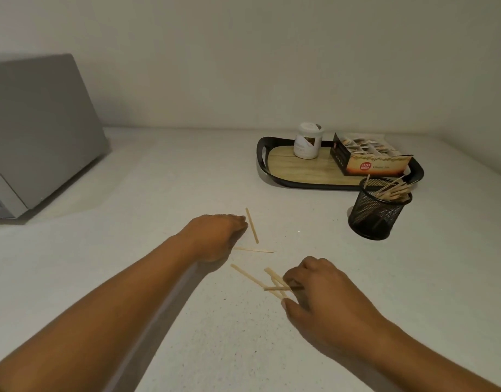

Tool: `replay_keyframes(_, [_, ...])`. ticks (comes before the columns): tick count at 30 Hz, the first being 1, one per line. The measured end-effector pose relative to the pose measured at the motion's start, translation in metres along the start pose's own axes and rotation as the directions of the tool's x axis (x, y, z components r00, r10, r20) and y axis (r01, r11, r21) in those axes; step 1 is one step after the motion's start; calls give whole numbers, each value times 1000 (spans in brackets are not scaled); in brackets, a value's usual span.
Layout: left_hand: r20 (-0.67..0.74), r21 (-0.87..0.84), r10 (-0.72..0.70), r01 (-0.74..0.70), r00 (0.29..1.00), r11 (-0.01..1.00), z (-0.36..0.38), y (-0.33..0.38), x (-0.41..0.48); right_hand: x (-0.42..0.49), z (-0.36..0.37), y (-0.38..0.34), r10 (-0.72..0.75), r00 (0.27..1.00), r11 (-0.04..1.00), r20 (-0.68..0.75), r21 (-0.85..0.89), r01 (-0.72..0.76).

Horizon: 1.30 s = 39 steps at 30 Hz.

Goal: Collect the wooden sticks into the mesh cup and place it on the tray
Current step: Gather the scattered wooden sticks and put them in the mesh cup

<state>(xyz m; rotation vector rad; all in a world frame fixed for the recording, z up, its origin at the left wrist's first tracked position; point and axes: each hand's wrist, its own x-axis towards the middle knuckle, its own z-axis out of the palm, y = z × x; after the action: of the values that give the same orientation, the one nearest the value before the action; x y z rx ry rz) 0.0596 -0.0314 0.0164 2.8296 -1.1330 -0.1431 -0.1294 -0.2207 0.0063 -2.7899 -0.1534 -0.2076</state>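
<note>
Several pale wooden sticks lie scattered on the white counter between my hands. One stick (252, 225) lies just right of my left hand (215, 236), whose fingertips rest on the counter beside it; another stick (255, 250) pokes out from under that hand. My right hand (317, 287) has its fingers pinched on a small crossed pile of sticks (274, 284), and a longer stick (246, 276) lies to the left of the pile. The black mesh cup (378, 213) stands upright on the counter at the right, holding several sticks. Behind it sits the black-rimmed tray (262, 154) with a wooden base.
On the tray stand a white jar (308, 141) and an open box of tea sachets (371, 159). A grey appliance (37, 131) fills the far left of the counter. A plain wall runs behind.
</note>
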Motion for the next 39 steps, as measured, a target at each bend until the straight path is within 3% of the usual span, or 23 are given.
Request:
replay_keyframes(5, [-117, 62, 61, -54, 991, 997, -1, -1, 2, 0, 4, -1, -58, 998, 998, -32, -23, 58])
replay_keyframes(13, [-105, 100, 97, -86, 990, 991, -8, 10, 16, 0, 12, -6, -62, 997, 998, -43, 3, 62])
replay_keyframes(27, [-158, -83, 179, -194, 971, 977, -4, 23, -21, -2, 12, -4, -78, 994, 997, -72, -5, 78])
replay_keyframes(33, [-140, -87, 56, -69, 989, 994, 1, -1, -39, -2, 15, -5, -35, 994, 999, -107, 19, 38])
replay_keyframes(39, [-174, -167, 85, -115, 981, 979, 14, 33, -42, 6, 14, -10, -57, 995, 998, -79, -17, 56])
